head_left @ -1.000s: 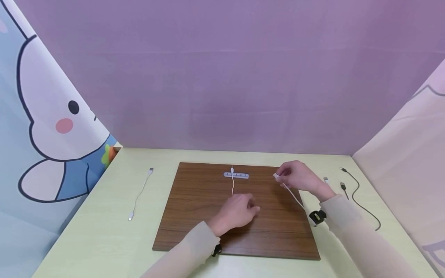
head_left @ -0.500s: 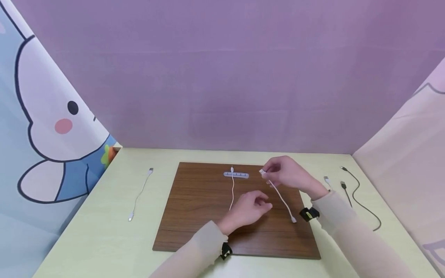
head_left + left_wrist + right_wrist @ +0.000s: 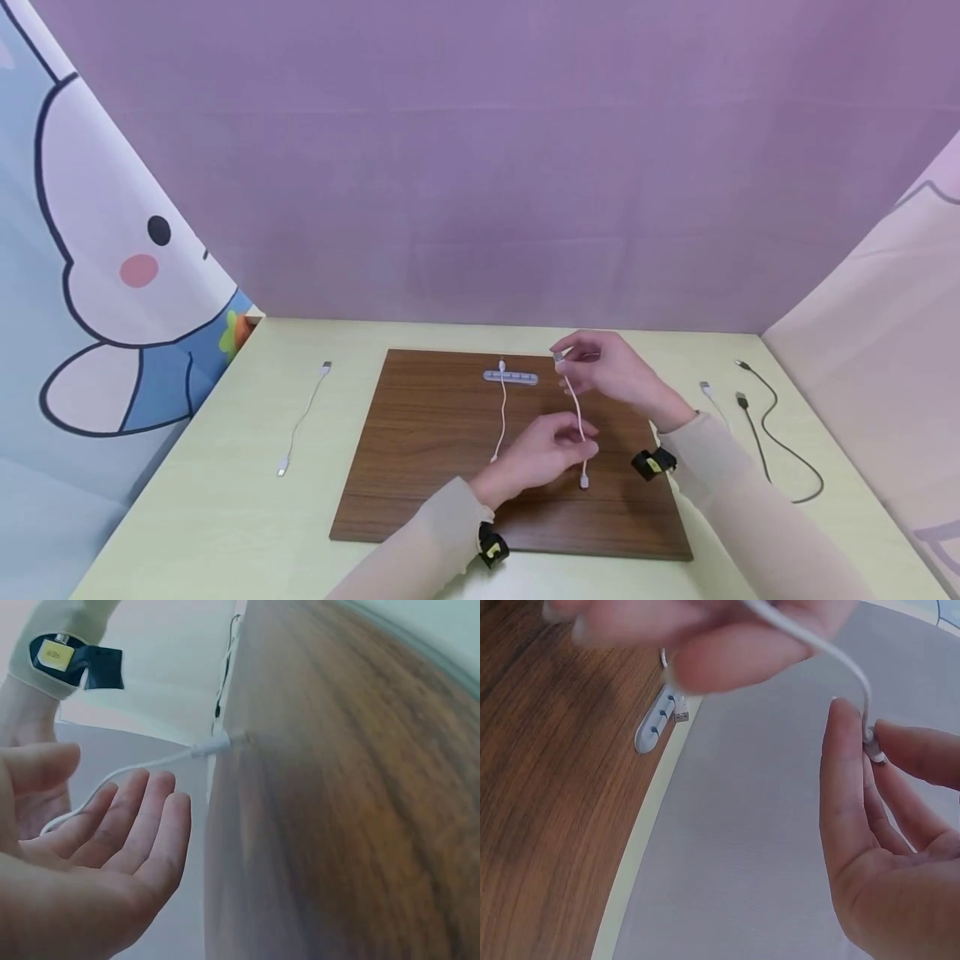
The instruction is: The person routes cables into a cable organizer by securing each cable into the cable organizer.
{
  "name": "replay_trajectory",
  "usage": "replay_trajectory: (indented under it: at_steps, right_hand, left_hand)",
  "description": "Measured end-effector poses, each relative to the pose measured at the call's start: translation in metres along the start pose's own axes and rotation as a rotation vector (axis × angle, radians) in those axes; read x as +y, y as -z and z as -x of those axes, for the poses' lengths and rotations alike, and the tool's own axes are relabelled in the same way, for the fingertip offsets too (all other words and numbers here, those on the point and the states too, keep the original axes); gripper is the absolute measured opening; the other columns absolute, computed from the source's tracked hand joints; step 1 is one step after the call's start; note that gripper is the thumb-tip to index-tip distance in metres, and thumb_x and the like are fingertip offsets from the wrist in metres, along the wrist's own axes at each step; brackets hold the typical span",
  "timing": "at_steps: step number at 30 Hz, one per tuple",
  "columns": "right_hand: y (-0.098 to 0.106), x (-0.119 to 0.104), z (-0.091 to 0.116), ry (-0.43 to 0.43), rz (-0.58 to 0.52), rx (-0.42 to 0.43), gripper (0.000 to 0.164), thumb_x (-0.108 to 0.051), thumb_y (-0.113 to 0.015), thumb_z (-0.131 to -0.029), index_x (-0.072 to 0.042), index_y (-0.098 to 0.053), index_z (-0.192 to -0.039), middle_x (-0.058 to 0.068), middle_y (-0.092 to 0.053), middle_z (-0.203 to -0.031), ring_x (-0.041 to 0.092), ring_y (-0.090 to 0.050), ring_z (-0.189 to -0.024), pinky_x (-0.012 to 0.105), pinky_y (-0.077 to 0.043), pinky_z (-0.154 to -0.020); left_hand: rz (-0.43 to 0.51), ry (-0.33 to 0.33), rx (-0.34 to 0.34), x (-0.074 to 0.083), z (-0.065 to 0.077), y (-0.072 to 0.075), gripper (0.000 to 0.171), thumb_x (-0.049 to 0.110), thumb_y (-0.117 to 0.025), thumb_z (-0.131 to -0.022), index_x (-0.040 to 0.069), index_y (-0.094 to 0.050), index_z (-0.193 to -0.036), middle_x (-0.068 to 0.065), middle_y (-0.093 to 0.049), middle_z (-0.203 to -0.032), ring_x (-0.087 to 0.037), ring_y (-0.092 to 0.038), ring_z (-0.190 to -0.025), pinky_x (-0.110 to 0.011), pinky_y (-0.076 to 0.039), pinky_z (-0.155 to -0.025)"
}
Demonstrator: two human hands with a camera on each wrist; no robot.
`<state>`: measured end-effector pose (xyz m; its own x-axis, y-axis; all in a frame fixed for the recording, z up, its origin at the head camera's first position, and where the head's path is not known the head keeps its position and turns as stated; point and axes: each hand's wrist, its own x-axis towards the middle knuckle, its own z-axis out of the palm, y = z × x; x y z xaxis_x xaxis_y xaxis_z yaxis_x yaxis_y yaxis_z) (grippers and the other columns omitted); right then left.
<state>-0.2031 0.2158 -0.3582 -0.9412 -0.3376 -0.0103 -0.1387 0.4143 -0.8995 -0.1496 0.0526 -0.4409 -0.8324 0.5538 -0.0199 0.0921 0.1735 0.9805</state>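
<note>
My right hand pinches the upper plug of a short white USB cable between thumb and fingers. From there the cable hangs down over the wooden board, its lower plug dangling free. My left hand is at the lower part of this cable, thumb and fingers apart with the cable passing between them. A second white cable sits in a slot of the pale cable clip strip near the board's far edge and runs toward my left wrist.
Left of the board, another white cable lies on the pale table. On the right lie a white cable, a short dark-plugged cable and a long dark cable. A purple cloth hangs behind.
My right hand has moved left with the cable and raised its plug, so the cable now hangs steeply. My left hand has shifted right to the cable's lower part.
</note>
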Motion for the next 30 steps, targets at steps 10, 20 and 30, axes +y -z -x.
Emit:
replay_trajectory:
  at_steps: [10,20,30]
  right_hand:
    - [0.0,0.005,-0.014,-0.043,-0.008,0.04,0.034,-0.007,-0.071,-0.094,0.001,-0.063,-0.126,0.02,-0.067,-0.103,0.029,-0.07,-0.08,0.047,-0.06,-0.08]
    - [0.001,0.005,-0.034,-0.096,-0.045,0.058,0.036,-0.004,-0.07,-0.093,0.002,-0.062,-0.127,0.02,-0.065,-0.11,0.029,-0.07,-0.09,0.047,-0.057,-0.088]
    - [-0.004,0.01,-0.057,-0.095,-0.076,0.092,0.036,-0.002,-0.07,-0.093,0.007,-0.061,-0.127,0.022,-0.064,-0.113,0.035,-0.069,-0.099,0.045,-0.057,-0.088]
  left_hand:
    - [0.054,0.033,0.04,0.001,0.008,0.008,0.021,0.005,-0.064,-0.099,-0.002,-0.063,-0.119,-0.011,-0.071,-0.09,-0.023,-0.071,-0.081,-0.03,-0.059,-0.068]
    - [-0.049,0.035,0.154,-0.002,0.011,0.023,0.024,0.0,-0.067,-0.095,-0.001,-0.063,-0.119,-0.003,-0.069,-0.084,-0.019,-0.07,-0.074,-0.028,-0.055,-0.064]
    - [-0.26,0.079,0.248,-0.007,0.016,0.029,0.024,0.003,-0.071,-0.092,0.0,-0.065,-0.115,0.004,-0.065,-0.079,-0.009,-0.06,-0.064,-0.026,-0.051,-0.063]
